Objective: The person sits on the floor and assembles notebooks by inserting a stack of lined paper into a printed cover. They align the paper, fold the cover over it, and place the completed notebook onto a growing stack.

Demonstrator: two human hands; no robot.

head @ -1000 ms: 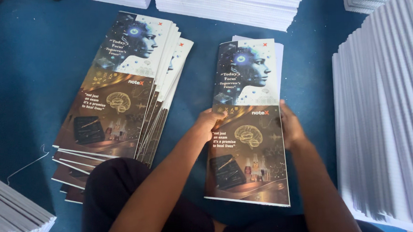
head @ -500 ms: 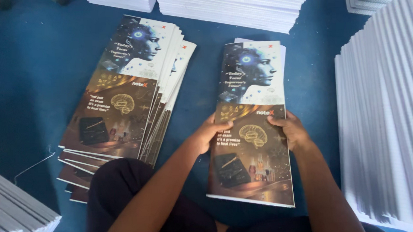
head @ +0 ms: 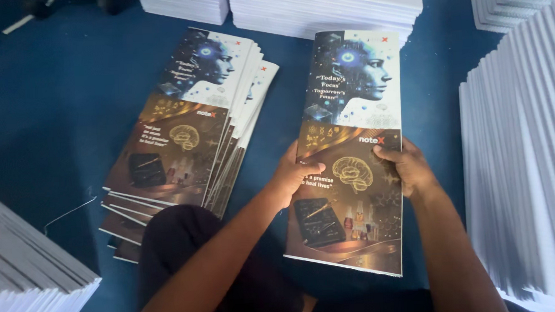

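Lower left of the frame: a stack of white sheet blocks [head: 27,273], edges ribbed and matte, corner only in view.

Lower centre: the person's dark-clothed knee [head: 188,247], with both forearms reaching up the frame from it.

Centre right: a tall glossy printed cover bundle [head: 349,153], thin and flat, cut square, showing a blue profile head above and a brown-gold brain motif below. The left hand [head: 297,174] clasps its left edge, thumb over the face and fingers hidden under it. The right hand [head: 406,166] closes on the right edge in the same way. Both hands grip firmly; the bundle looks raised off the floor or tilted, though I cannot tell whether its near edge rests down.

Centre left: a fanned pile of like covers [head: 186,135] lying on the blue floor [head: 57,109], edges stepped and uneven. Judged from this, a good number are already laid down, and the held bundle is not yet placed.

Right edge: a long row of white blocks [head: 521,164], close-packed.

Top of the frame: further white stacks [head: 321,4], seemingly uncovered, so much appears left to do.
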